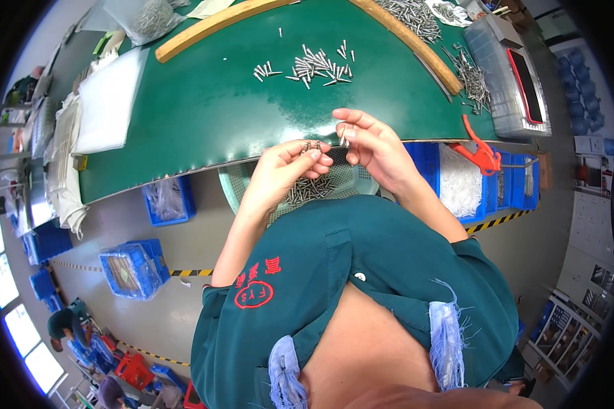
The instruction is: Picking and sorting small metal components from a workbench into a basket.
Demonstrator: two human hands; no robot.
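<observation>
Over the near edge of the green worktable (205,129), my left hand (283,167) is closed, pinching several small dark metal pins (312,145) between thumb and fingers. Just to its right, my right hand (375,146) holds a small shiny metal pin (344,141) at its fingertips, with the index finger stretched above it. Below both hands, a pale green mesh basket (229,187) contains a heap of dark metal pins (310,190). Farther in on the tabletop lies a loose pile of silvery pins (315,66), with a few scattered around it.
Two wooden strips (218,28) (413,44) border the work area. More metal parts (471,78) lie at the right, beside a clear plastic box (501,75) carrying a red-edged phone (527,85). An orange air gun (483,155) hangs by blue bins (518,187). White sheets (109,102) lie left.
</observation>
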